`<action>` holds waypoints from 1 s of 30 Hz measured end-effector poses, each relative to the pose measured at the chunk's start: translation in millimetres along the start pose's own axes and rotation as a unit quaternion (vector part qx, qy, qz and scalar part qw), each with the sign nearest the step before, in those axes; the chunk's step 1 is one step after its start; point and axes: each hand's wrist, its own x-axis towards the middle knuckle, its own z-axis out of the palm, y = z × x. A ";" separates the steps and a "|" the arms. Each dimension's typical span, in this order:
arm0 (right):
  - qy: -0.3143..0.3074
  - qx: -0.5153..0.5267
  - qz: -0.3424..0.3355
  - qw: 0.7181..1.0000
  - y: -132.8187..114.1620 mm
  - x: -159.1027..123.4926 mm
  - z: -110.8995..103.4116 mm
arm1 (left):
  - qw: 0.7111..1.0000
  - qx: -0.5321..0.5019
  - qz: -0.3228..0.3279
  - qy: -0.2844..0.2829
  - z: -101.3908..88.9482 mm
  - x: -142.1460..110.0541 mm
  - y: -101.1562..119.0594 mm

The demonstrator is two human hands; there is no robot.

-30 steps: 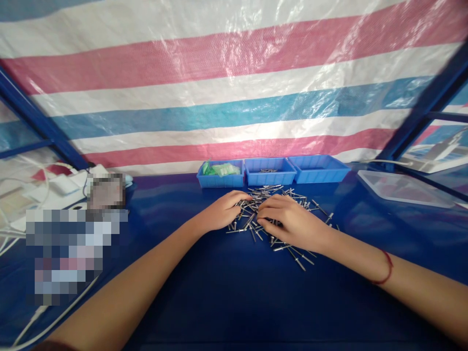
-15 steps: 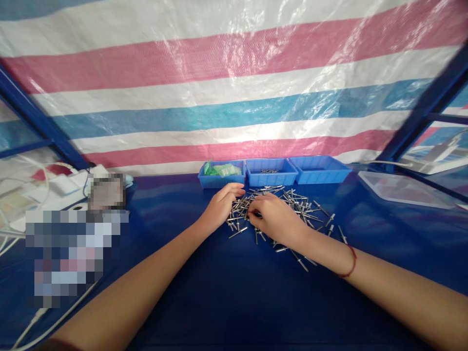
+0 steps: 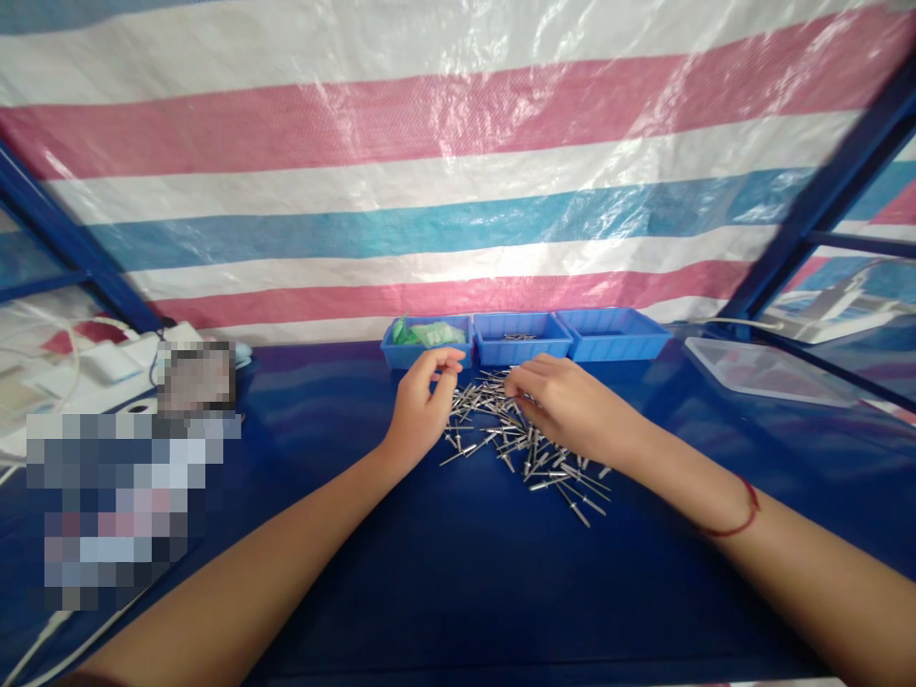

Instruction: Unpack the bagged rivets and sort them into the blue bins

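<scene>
A loose pile of silver blind rivets (image 3: 533, 456) lies on the blue tabletop. My left hand (image 3: 424, 408) is at the pile's left edge, its fingers bent and its thumb close to the index finger. Whatever may be inside those fingers is hidden. Over the upper right of the pile is my right hand (image 3: 569, 399), pinched at the fingertips around what looks like a rivet; the hand covers part of the pile. Just behind the pile, a blue bin (image 3: 522, 353) has a few rivets in it.
Left of that bin, another blue bin (image 3: 401, 357) holds green plastic; a third blue bin (image 3: 619, 345) stands right. A clear plastic lid (image 3: 762, 370) lies farther right. White cables and a power strip (image 3: 107, 377) crowd the left, beside a blurred patch. Striped sheeting (image 3: 429, 219) hangs behind.
My left fingers have curled in and the thumb has risen towards them. My right hand has moved right and slightly up over the pile, uncovering rivets in the middle. The view has shifted slightly.
</scene>
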 end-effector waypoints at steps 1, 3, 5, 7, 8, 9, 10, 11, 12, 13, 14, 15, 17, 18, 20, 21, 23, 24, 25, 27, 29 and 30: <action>0.017 0.029 0.007 0.999 4.5 -1.3 -1.9 | 0.999 0.023 0.025 -0.019 0.6 -1.3 2.7; 0.048 0.097 0.034 0.994 10.7 -3.9 -5.1 | 0.994 0.063 0.069 -0.057 2.5 -4.3 8.4; 0.072 0.171 0.068 0.980 12.0 -6.3 -7.7 | 0.987 0.093 0.091 -0.090 4.9 -7.4 13.9; 0.091 0.238 0.093 0.962 9.1 -8.1 -9.2 | 0.981 0.109 0.095 -0.126 7.0 -9.9 18.3; 0.099 0.265 0.097 0.954 6.8 -8.6 -9.3 | 0.979 0.111 0.096 -0.142 7.7 -10.8 19.8; 0.107 0.287 0.096 0.947 4.2 -8.8 -9.0 | 0.977 0.109 0.099 -0.156 8.0 -11.4 21.0; 0.114 0.307 0.092 0.940 1.5 -8.7 -8.2 | 0.975 0.107 0.103 -0.165 8.1 -11.8 21.8; 0.122 0.325 0.089 0.934 -0.9 -8.4 -7.1 | 0.974 0.105 0.105 -0.169 7.9 -11.9 22.5; 0.133 0.343 0.091 0.925 -3.2 -7.8 -5.9 | 0.975 0.102 0.105 -0.167 7.5 -11.9 23.1; 0.148 0.363 0.100 0.914 -5.3 -7.1 -4.7 | 0.978 0.096 0.099 -0.158 7.1 -11.8 23.8; 0.165 0.385 0.117 0.900 -7.1 -6.3 -3.7 | 0.982 0.086 0.087 -0.143 6.9 -11.6 24.7; 0.179 0.409 0.138 0.884 -8.7 -5.4 -3.0 | 0.987 0.073 0.071 -0.124 6.8 -11.4 25.9; 0.187 0.453 0.179 0.853 -11.7 -3.8 -2.4 | 0.994 0.045 0.039 -0.086 7.4 -11.3 28.7; 0.182 0.470 0.191 0.842 -13.1 -3.3 -2.4 | 0.996 0.034 0.029 -0.073 8.1 -11.5 30.1; 0.168 0.494 0.197 0.830 -15.8 -2.9 -2.3 | 0.998 0.019 0.020 -0.063 9.8 -12.6 32.8; 0.165 0.501 0.195 0.827 -17.1 -3.0 -2.0 | 0.998 0.013 0.017 -0.062 10.7 -13.4 33.9; 0.168 0.507 0.187 0.825 -19.4 -3.6 -1.0 | 0.998 0.005 0.011 -0.060 12.0 -15.3 35.8; 0.172 0.507 0.183 0.824 -20.4 -4.0 -0.3 | 0.998 0.001 0.008 -0.059 12.4 -16.1 36.6; 0.175 0.507 0.180 0.825 -21.2 -4.5 0.2 | 0.998 -0.002 0.007 -0.059 12.7 -16.7 37.3; 0.180 0.497 0.172 0.831 -22.3 -5.3 0.6 | 0.998 -0.008 0.010 -0.058 13.0 -17.3 38.1; 0.185 0.471 0.159 0.848 -23.1 -6.2 -0.5 | 0.998 -0.012 0.010 -0.061 13.0 -17.4 37.8; 0.187 0.447 0.148 0.862 -23.5 -6.7 -1.7 | 0.998 -0.012 0.008 -0.063 13.0 -17.3 37.1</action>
